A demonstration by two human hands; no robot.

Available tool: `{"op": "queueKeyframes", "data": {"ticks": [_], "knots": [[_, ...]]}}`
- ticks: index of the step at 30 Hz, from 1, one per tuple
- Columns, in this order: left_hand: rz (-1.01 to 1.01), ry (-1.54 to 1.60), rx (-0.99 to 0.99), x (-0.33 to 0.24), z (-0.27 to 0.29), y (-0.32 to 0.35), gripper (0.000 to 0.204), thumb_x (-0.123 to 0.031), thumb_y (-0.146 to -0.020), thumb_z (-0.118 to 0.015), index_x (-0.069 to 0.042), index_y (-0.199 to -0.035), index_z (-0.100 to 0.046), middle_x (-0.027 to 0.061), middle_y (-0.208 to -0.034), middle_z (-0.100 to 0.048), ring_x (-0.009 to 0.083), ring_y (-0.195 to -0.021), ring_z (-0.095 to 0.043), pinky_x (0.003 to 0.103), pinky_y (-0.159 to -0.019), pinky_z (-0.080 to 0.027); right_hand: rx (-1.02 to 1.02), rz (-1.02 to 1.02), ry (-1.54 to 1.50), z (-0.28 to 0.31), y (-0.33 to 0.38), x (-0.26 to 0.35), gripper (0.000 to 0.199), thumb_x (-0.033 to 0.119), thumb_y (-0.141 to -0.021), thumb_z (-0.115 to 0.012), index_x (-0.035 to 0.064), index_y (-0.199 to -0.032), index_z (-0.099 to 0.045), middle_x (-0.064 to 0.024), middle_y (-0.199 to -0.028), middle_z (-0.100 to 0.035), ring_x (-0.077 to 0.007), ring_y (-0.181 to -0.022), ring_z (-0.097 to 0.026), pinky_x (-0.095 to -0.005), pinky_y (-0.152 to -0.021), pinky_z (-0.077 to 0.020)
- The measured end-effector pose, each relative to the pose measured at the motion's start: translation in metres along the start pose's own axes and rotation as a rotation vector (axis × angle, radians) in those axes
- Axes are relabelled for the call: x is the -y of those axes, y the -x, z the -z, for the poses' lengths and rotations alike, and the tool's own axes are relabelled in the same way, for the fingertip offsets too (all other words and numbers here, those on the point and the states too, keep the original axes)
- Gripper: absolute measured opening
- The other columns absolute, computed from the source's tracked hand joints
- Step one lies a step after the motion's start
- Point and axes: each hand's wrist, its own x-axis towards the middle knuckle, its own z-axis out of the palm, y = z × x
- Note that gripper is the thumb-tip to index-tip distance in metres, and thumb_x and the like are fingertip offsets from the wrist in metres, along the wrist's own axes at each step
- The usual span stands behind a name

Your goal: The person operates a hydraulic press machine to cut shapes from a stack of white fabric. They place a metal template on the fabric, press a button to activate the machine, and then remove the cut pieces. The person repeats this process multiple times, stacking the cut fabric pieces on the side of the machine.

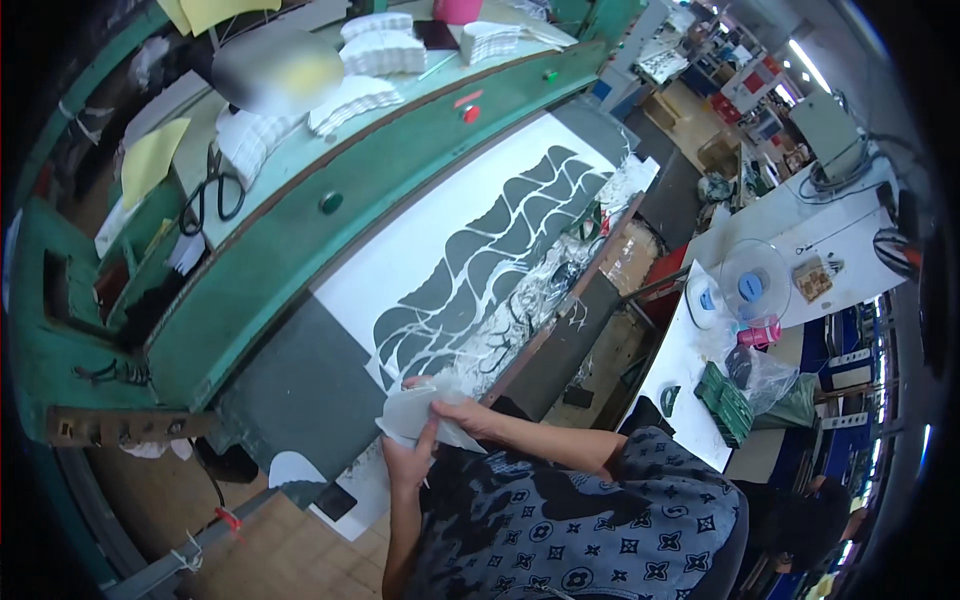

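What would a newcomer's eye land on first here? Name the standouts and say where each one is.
First, the white sheet across the middle, its rows of wavy cut-outs showing dark grey. Next, the long green beam running diagonally behind it, with a bright red button on its face. Then, at lower centre, the left hand and right hand together holding thin white pieces.
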Motion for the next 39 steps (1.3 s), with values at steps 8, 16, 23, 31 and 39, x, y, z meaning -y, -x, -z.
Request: {"op": "queueKeyframes", "data": {"ticks": [8,16,23,31,39], "knots": [[-0.172,-0.442,-0.051,-0.012,-0.005,-0.008,0.057,-0.016,-0.082,-0.086,0.005,-0.129,-0.06,0.0194,-0.115,-0.073,0.029,-0.103,-0.074,0.04,-0.09,-0.057,0.035,0.177,0.229,0.001,-0.002,0.001,0.099,0.037,-0.078,-0.093,0.0056,-0.156,-0.042,-0.0082,-0.146,-0.057,-0.0209,-0.134,-0.055,-0.0384,-0.116,-0.0425],[-0.044,-0.529,0.181,0.025,0.003,-0.016,0.041,-0.016,-0.089,-0.074,-0.001,-0.126,-0.064,0.0243,-0.12,-0.071,0.0407,-0.113,-0.071,0.046,-0.094,-0.055,0.085,0.417,0.762,-0.012,-0.013,0.021,0.08,0.026,-0.077,-0.094,0.0059,-0.144,-0.056,-0.0103,-0.142,-0.059,-0.0226,-0.133,-0.056,-0.0378,-0.113,-0.0436],[-0.173,-0.816,0.313,-0.016,0.027,-0.005,0.032,-0.02,-0.099,-0.067,-0.003,-0.126,-0.068,0.0185,-0.112,-0.076,0.0331,-0.105,-0.074,0.04,-0.09,-0.056,0.105,0.383,0.82,-0.021,-0.023,0.026,0.055,0.015,-0.087,-0.086,0.0036,-0.135,-0.061,-0.0067,-0.125,-0.067,-0.0196,-0.115,-0.065,-0.0341,-0.1,-0.0516],[-0.189,0.18,-0.321,0.007,0.03,-0.014,0.033,-0.009,-0.107,-0.051,0.002,-0.138,-0.059,0.0103,-0.127,-0.068,0.0173,-0.112,-0.066,0.032,-0.098,-0.052,-0.085,-0.273,0.245,0.006,-0.02,0.001,0.059,0.029,-0.093,-0.083,0.0053,-0.141,-0.056,-0.0049,-0.123,-0.066,-0.0193,-0.111,-0.065,-0.0356,-0.097,-0.0543],[-0.498,-0.803,-0.591,-0.001,0.065,0.0,0.043,-0.039,-0.083,-0.085,-0.015,-0.118,-0.076,0.0248,-0.152,-0.044,0.047,-0.14,-0.041,0.057,-0.117,-0.033,-0.139,-0.223,0.028,0.008,0.002,-0.008,0.065,0.01,-0.09,-0.076,0.0071,-0.147,-0.046,-0.0126,-0.127,-0.064,-0.0292,-0.113,-0.065,-0.0452,-0.095,-0.0554]]}}
